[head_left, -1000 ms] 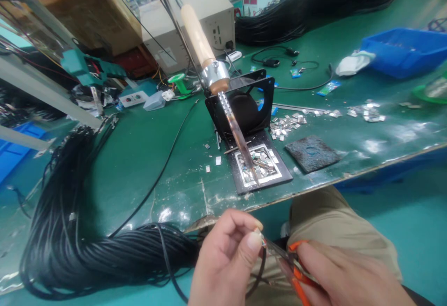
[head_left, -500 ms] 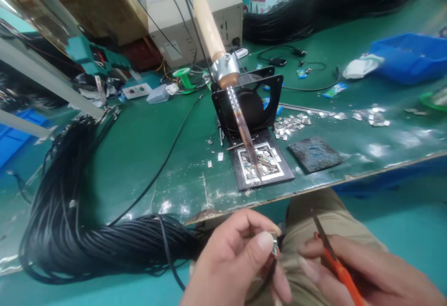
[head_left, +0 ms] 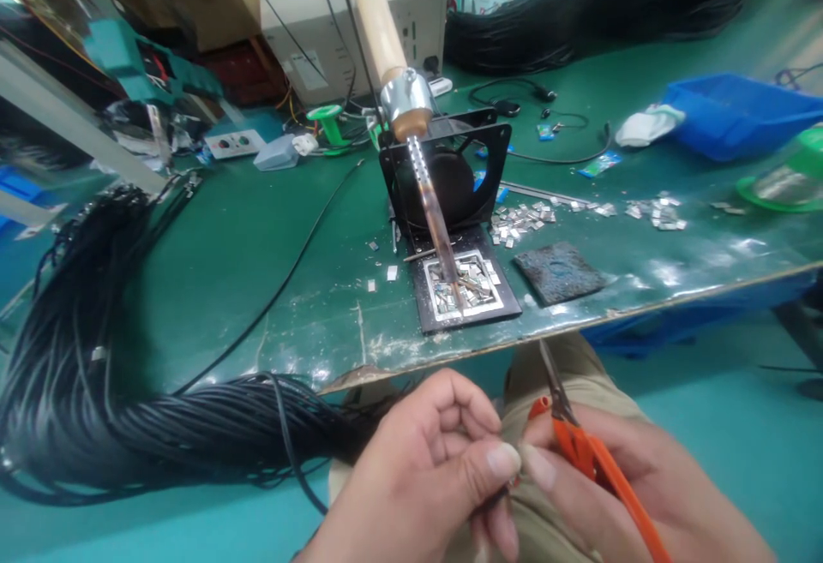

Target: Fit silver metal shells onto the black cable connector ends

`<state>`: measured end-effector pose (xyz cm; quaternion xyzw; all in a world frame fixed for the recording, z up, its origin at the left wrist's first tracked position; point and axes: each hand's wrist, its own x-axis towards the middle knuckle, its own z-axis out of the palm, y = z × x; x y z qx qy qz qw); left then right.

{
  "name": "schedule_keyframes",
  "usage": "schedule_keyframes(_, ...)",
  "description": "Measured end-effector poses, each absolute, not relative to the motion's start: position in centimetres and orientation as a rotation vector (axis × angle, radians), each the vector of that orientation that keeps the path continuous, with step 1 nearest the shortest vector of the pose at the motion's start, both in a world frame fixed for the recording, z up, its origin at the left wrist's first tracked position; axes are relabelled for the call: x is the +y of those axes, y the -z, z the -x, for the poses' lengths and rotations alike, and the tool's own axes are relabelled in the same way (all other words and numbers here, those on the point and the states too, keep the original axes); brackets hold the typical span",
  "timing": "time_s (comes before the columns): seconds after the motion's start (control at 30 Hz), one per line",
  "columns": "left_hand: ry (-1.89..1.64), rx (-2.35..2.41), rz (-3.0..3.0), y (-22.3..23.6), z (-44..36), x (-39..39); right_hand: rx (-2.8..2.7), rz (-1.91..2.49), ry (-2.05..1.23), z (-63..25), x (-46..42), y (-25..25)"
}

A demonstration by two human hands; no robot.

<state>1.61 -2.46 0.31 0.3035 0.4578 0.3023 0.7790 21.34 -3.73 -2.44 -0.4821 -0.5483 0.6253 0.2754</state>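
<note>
Near the bottom centre, my left hand (head_left: 424, 469) pinches the end of a black cable (head_left: 492, 499) between thumb and fingers; most of the end is hidden. My right hand (head_left: 617, 477) is wrapped round orange-handled scissors (head_left: 579, 443), blades pointing up and away from me. The right thumb tip meets the left thumb at the cable end. Just beyond, at the bench edge, a soldering iron (head_left: 429, 203) with a wooden handle rests on a black fan frame (head_left: 443, 177). Its tip reaches into a pale square tray (head_left: 463, 310) of small metal pieces.
A large bundle of black cable (head_left: 160, 439) hangs over the bench's left front edge. A dark square pad (head_left: 558, 273) lies right of the iron, with loose metal pieces (head_left: 524, 222) behind it. Further right are a blue bin (head_left: 739, 117) and a green-rimmed spool (head_left: 784, 182).
My right hand has come left with the scissors, so its thumb now meets my left hand at the cable end. The whole view has shifted slightly.
</note>
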Motion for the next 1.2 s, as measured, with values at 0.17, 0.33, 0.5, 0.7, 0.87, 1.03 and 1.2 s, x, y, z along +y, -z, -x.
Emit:
schedule_keyframes(0.17, -0.636, 1.137, -0.796, -1.1, -1.3, -2.5, -1.494, 1.415, -1.494, -21.9, -3.8, 2.6)
schedule_keyframes(0.33, -0.599, 1.196, -0.904, -1.2, -1.7, -2.3, -1.286, 1.469, -1.561, -21.5, -4.4, 3.0)
schedule_keyframes(0.5, -0.658, 1.201, -0.897, -1.0, -2.1, -2.4, -1.225, 1.509, -1.531, -21.3, -4.8, 3.1)
schedule_keyframes(0.7, -0.681, 1.201, -0.9, -0.9, -2.1, -2.6, -1.249, 1.506, -1.516, -21.1, -4.4, 3.2)
schedule_keyframes(0.87, -0.687, 1.215, -0.916, -0.8, -2.2, -2.6, -1.216, 1.501, -1.551, -21.4, -4.6, 3.7)
schedule_keyframes(1.03, -0.706, 1.208, -0.906, -0.7, -2.2, -2.9, -1.128, 1.477, -1.625, -21.4, -4.8, 4.0)
schedule_keyframes(1.2, -0.739, 1.198, -0.905, -0.5, -2.2, -2.7, -1.109, 1.483, -1.603, -21.0, -4.5, 4.1)
